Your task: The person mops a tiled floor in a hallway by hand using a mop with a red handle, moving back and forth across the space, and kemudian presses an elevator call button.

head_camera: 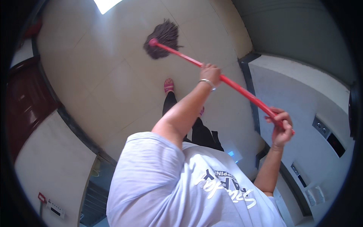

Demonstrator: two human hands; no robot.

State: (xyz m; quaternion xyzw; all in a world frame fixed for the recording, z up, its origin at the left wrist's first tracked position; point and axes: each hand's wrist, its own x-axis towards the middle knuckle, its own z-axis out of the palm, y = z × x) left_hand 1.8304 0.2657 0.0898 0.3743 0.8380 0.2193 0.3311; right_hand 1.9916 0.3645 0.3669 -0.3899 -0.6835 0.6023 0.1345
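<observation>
A mop with a red handle (245, 92) slants across the view, its dark strand head (166, 34) on the tiled floor ahead of my feet. My left hand (210, 74), with a silver-coloured bracelet at the wrist, grips the handle around its middle. Near the handle's upper end, my right hand (280, 124) is closed around it. The arm on the left reaches across in front of my body. Below the mop head, a foot in a pink sandal (168, 85) stands on the floor; the other foot is partly hidden behind my left arm.
To the right is a pale wall (295, 93) with dark edging and panels with buttons (321, 124). A dark red door (28, 105) is on the left. Below it, a wall bears a small control box (55, 208). Bright light reflects on the floor tiles.
</observation>
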